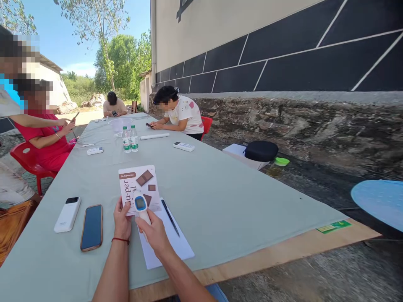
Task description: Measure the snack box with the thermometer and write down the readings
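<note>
My left hand (122,218) grips the lower left of a white packet (126,188) printed with brown chocolate pieces, its front turned toward me. In my right hand (154,233) is a white infrared thermometer (143,213) with a blue-rimmed screen, held in front of the packet and covering part of its print. Whether the thermometer touches the packet I cannot tell. Beneath my hands lies white paper (160,251), with a black pen (170,218) slanting across it. Left of my hands, a phone (91,227) in a brown case rests beside a white power bank (67,214).
Two water bottles (126,139) stand mid-table near a clear basin (116,124). White power banks (184,146) lie farther along. People sit at the far end and both sides; one stands at left. A blue stool (378,201) is beyond the table's right edge.
</note>
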The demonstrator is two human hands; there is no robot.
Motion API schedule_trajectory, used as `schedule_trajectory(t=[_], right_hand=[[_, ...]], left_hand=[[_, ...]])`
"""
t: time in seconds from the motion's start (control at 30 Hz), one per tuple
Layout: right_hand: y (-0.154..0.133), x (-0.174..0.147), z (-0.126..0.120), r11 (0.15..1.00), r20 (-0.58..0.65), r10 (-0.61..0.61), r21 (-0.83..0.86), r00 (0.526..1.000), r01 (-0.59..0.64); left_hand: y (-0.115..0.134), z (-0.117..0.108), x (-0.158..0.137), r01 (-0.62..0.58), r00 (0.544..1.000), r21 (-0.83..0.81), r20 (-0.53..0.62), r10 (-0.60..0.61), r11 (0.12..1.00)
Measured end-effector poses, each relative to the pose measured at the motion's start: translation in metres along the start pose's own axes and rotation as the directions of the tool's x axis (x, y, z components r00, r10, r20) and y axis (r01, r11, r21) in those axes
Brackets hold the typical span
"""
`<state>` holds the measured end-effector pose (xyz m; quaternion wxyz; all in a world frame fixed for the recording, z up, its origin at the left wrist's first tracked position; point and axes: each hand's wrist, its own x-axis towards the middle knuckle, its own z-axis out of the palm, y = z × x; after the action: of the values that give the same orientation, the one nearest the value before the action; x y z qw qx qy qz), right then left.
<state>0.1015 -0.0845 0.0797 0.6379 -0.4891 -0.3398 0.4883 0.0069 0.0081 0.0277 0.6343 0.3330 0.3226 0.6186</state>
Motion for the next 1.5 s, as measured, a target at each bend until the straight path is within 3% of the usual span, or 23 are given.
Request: schedule_trajectory(t=[0.27, 0.5, 0.8, 1.0, 1.5], right_hand=[[0.003, -0.004, -0.003, 0.999, -0.023, -0.007, 0.038, 1.000, 0.008], [0.007, 0.001, -0.010, 0.998, 0.055, 0.045, 0.051, 0.997, -0.047], [0.024, -0.003, -0.025, 0.999, -0.052, 0.047, 0.016, 0.998, -0.046], [0.016, -0.002, -0.027, 0.997, 0.000, 0.055, -0.049, 0.998, -0.055], [0.010, -0.007, -0.022, 0.996, -0.009, 0.057, -0.068, 0.998, -0.057]], left_hand=[[-0.003, 0.000, 0.001, 0.004, 1.000, 0.013, 0.001, -0.004, 1.000], [0.001, 0.002, -0.002, 0.008, 1.000, 0.012, -0.006, -0.008, 1.000], [0.004, 0.003, -0.003, 0.010, 1.000, -0.014, -0.003, -0.010, 1.000], [0.005, 0.003, -0.004, 0.018, 0.999, -0.050, 0.028, -0.017, 0.999], [0.004, 0.003, -0.004, -0.009, 1.000, -0.021, 0.027, 0.010, 1.000]])
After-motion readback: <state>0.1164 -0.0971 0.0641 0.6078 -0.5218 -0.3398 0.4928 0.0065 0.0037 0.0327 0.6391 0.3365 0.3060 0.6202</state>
